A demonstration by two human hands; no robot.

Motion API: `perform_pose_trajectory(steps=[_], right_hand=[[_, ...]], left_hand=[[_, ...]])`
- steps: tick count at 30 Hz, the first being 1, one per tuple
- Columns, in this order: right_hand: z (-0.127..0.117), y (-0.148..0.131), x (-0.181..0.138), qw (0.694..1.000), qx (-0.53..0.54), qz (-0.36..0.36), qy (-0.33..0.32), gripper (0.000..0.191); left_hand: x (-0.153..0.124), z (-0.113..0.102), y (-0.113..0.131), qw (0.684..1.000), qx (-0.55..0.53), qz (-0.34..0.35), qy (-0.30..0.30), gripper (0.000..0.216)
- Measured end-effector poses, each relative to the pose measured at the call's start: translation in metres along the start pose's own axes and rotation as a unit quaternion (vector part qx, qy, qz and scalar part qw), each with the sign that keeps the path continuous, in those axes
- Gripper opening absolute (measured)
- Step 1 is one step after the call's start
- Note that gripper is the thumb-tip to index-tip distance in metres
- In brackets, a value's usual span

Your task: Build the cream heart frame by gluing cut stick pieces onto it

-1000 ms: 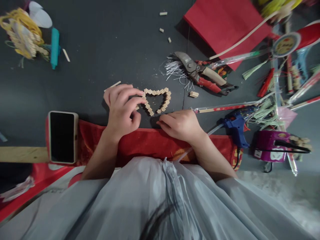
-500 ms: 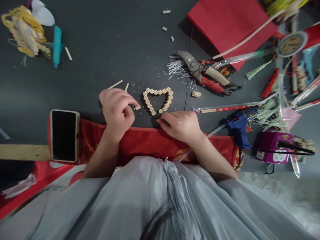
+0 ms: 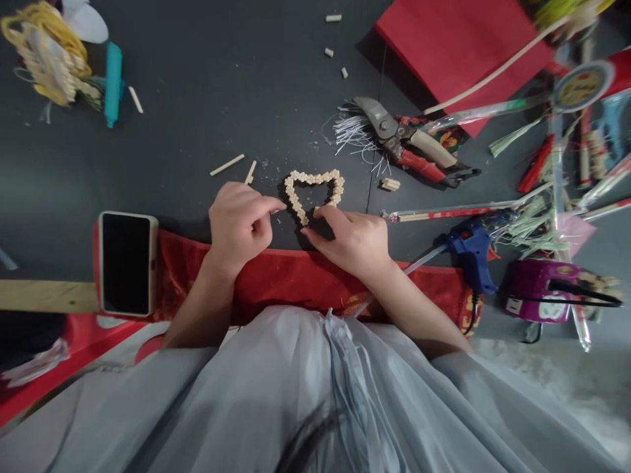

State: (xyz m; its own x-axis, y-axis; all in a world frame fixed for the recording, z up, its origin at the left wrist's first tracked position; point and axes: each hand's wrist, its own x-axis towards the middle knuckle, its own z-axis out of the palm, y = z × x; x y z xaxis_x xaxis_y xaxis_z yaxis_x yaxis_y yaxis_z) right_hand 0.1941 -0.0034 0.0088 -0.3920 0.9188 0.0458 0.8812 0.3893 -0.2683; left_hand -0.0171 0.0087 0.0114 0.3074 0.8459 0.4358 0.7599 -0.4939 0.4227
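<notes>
The heart-shaped outline (image 3: 292, 192) lies flat at the middle of the surface (image 3: 187, 92), its point towards the near side. It seems to be made of small pale pieces, so I judge it light, rather stiff and fragile at the joints; one should hold it gently by the far edge or both sides. The right hand (image 3: 311, 221) is at its near right part, thumb and forefinger apart; whether they touch it, I cannot tell. The left hand (image 3: 279, 209) is mostly curled, forefinger stretched towards the outline; I cannot tell if it holds something. Counted: one outline, two pale sticks (image 3: 227, 165) at its left, three short pieces (image 3: 329, 52) at the far side, one pair of shears (image 3: 419, 146) and one glue gun (image 3: 472, 253) on the right.
</notes>
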Motion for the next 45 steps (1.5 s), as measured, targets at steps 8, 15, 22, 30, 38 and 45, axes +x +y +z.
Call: perform_pose_trajectory(steps=[8, 15, 22, 30, 38, 45], right_hand=[[0.003, -0.003, 0.005, 0.999, 0.009, 0.003, -0.036, 0.032], [0.005, -0.004, 0.006, 0.998, 0.041, -0.006, -0.038, 0.028], [0.005, -0.004, 0.006, 0.998, 0.041, -0.003, -0.04, 0.029], [0.007, -0.004, 0.005, 0.999, 0.031, 0.009, -0.023, 0.029], [0.008, -0.004, 0.006, 0.999, 0.033, 0.011, -0.037, 0.028], [0.009, -0.006, 0.006, 0.999, 0.026, 0.01, -0.026, 0.03]], left_hand=[[-0.001, 0.004, 0.0, 0.99, 0.027, 0.102, -0.092, 0.044], [-0.003, 0.005, -0.001, 0.988, 0.016, 0.074, -0.132, 0.045], [-0.002, 0.006, -0.002, 0.986, 0.024, 0.063, -0.151, 0.043], [-0.001, 0.008, 0.001, 0.992, 0.011, 0.078, -0.094, 0.039], [0.002, 0.004, 0.011, 0.992, 0.074, 0.065, -0.083, 0.023], [0.002, 0.009, 0.007, 0.99, 0.001, 0.006, -0.144, 0.019]])
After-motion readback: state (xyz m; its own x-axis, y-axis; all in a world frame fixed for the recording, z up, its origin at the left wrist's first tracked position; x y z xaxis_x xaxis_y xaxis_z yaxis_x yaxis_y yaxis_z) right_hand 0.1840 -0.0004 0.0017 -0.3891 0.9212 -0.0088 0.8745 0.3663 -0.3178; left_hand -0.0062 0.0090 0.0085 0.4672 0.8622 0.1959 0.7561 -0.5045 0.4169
